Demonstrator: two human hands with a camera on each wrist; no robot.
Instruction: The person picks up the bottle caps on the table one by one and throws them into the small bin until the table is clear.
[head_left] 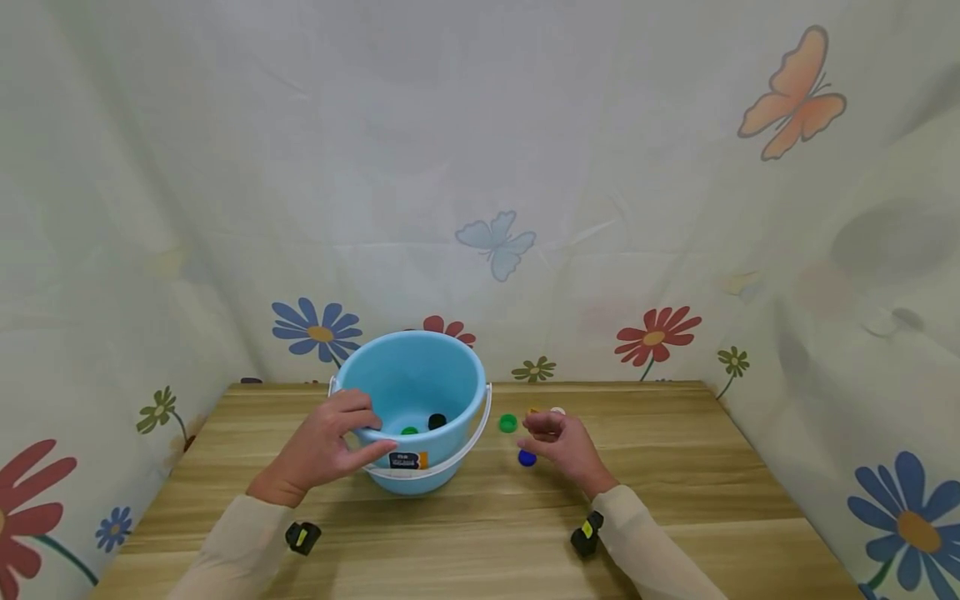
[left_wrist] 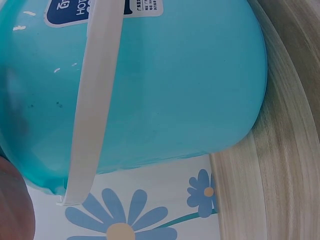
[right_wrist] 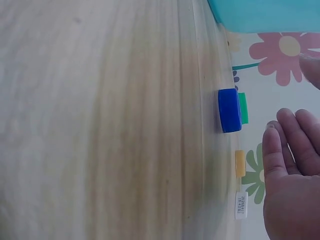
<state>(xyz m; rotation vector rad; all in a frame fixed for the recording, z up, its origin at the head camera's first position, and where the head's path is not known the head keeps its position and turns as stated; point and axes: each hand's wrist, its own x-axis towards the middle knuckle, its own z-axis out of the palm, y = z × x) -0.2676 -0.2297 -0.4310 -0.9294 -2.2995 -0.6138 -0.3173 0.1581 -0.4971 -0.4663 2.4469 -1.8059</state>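
Note:
A light blue plastic bucket (head_left: 412, 367) with a white handle (head_left: 480, 429) stands on the table. My left hand (head_left: 326, 442) grips its near left rim, with fingers over the edge and thumb along the outside. A black cap (head_left: 437, 422) and a green cap (head_left: 409, 432) lie inside. Right of the bucket, my right hand (head_left: 566, 450) is held over the table with nothing in it, fingers extended and thumb apart. Around it lie a blue cap (right_wrist: 230, 110), another green cap (head_left: 508, 423), an orange cap (right_wrist: 240, 163) and a white cap (right_wrist: 241, 205), the last two partly hidden in the head view.
The wooden table (head_left: 480, 546) ends at a pale curtain (head_left: 570, 158) printed with flowers and butterflies. More of this curtain hangs on both sides. A black device sits at each wrist. A printed label (head_left: 407, 460) is stuck on the bucket's front.

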